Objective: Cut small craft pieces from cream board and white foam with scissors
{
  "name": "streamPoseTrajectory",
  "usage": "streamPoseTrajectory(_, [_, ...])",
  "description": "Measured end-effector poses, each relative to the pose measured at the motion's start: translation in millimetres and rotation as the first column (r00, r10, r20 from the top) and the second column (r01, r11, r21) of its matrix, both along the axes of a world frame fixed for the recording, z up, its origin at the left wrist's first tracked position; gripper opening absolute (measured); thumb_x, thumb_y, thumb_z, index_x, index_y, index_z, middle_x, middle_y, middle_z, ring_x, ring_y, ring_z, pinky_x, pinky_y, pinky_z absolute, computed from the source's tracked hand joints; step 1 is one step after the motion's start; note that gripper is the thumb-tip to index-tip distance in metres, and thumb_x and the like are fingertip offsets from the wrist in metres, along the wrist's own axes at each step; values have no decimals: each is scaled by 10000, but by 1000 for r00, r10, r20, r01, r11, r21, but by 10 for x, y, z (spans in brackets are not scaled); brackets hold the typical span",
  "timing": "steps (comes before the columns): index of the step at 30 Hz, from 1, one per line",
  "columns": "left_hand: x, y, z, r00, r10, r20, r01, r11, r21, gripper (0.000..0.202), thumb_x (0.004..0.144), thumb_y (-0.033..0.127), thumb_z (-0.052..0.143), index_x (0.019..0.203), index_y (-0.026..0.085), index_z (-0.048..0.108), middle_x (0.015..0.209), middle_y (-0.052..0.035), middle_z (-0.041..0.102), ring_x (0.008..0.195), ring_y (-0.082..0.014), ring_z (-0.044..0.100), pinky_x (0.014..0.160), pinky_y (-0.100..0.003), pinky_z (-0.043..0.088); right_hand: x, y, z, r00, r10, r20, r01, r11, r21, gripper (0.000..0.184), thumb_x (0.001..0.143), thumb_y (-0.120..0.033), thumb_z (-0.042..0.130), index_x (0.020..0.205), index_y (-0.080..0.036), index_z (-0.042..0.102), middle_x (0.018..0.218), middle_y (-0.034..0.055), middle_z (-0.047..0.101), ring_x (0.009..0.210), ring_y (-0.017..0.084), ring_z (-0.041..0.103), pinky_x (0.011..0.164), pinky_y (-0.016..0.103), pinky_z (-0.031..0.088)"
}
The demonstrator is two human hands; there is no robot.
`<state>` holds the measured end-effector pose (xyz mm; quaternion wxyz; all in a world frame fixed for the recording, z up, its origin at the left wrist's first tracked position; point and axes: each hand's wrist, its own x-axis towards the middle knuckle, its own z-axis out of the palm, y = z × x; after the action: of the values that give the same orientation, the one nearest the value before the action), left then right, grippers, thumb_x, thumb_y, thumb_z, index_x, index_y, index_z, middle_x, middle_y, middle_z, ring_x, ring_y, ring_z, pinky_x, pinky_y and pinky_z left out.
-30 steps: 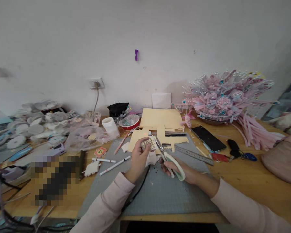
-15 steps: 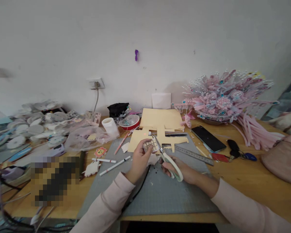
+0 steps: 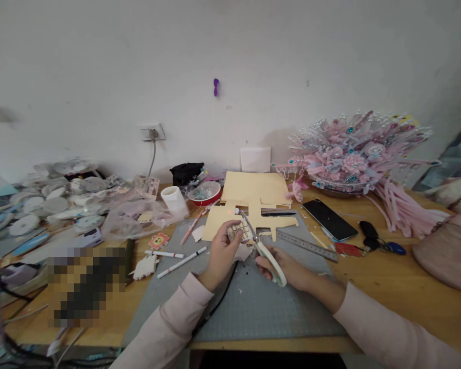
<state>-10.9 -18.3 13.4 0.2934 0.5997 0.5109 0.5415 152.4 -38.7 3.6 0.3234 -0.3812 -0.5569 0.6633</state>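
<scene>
Between the fingers and thumb of my left hand (image 3: 222,252) is a small pale piece of paper (image 3: 238,231) with dark looping outlines drawn on it. My right hand (image 3: 280,265) grips a pair of scissors (image 3: 269,260) with whitish-green handles. Their blades point up and away, right at the paper's right edge; whether they touch it I cannot tell. Beyond both hands lies cream card (image 3: 255,187) with pieces cut out of it. A pale paper scrap (image 3: 243,252) rests on the grey cutting mat (image 3: 269,312) beneath my hands.
A steel ruler (image 3: 311,247) and a black phone (image 3: 329,219) lie to the right, with keys (image 3: 370,237) nearby. A large pink beaded headpiece (image 3: 349,159) stands behind them. At left are marker pens (image 3: 182,262), a white paper roll (image 3: 174,201) and a red-rimmed bowl (image 3: 205,193).
The scissors' handles have drawn closer together in my right hand, and the blades have narrowed. My left hand and the paper have hardly moved.
</scene>
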Motion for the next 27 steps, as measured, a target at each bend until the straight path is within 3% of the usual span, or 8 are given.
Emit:
streamPoseTrajectory(7, [17, -4, 35, 999, -8, 45, 8, 1000, 3, 236, 742, 275, 563, 949, 169, 604, 698, 35, 549, 483, -72, 362, 495, -211, 372, 11, 30, -115, 1000, -26, -17, 26, 1000, -10, 484, 620, -626, 657, 668, -179, 478, 544, -57, 514, 413, 51, 452, 396, 187, 301])
streamPoseTrajectory(13, [21, -16, 66, 996, -23, 84, 25, 999, -25, 234, 737, 283, 566, 943, 176, 596, 643, 53, 473, 477, -73, 335, 489, -209, 396, 46, 92, -214, 997, -62, -45, 61, 998, -34, 465, 701, -615, 599, 636, -163, 510, 515, -40, 530, 363, 51, 436, 351, 185, 270])
streamPoseTrajectory(18, [18, 29, 14, 977, -69, 200, 78, 996, -37, 319, 728, 272, 590, 1028, 193, 513, 832, 0, 543, 636, -103, 495, 562, -219, 445, 80, 72, -169, 992, -60, -109, 46, 991, -125, 498, 631, -648, 639, 686, -164, 533, 556, -33, 544, 397, 56, 442, 363, 182, 291])
streamPoseTrajectory(22, [13, 53, -36, 936, -182, 301, 207, 977, -53, 455, 726, 282, 602, 1125, 208, 397, 891, -12, 555, 710, -117, 541, 603, -227, 454, 65, 69, -122, 990, -91, -107, 83, 993, -79, 502, 621, -644, 646, 751, -172, 538, 621, -29, 549, 464, 62, 451, 416, 187, 318])
streamPoseTrajectory(27, [26, 8, -43, 869, -381, 315, 438, 889, -132, 564, 706, 262, 625, 1193, 202, 348, 842, -8, 584, 700, -121, 563, 612, -231, 446, 32, 137, -99, 938, -344, 43, 337, 933, 126, 496, 501, -571, 745, 687, -201, 470, 557, -65, 467, 467, 79, 411, 446, 223, 336])
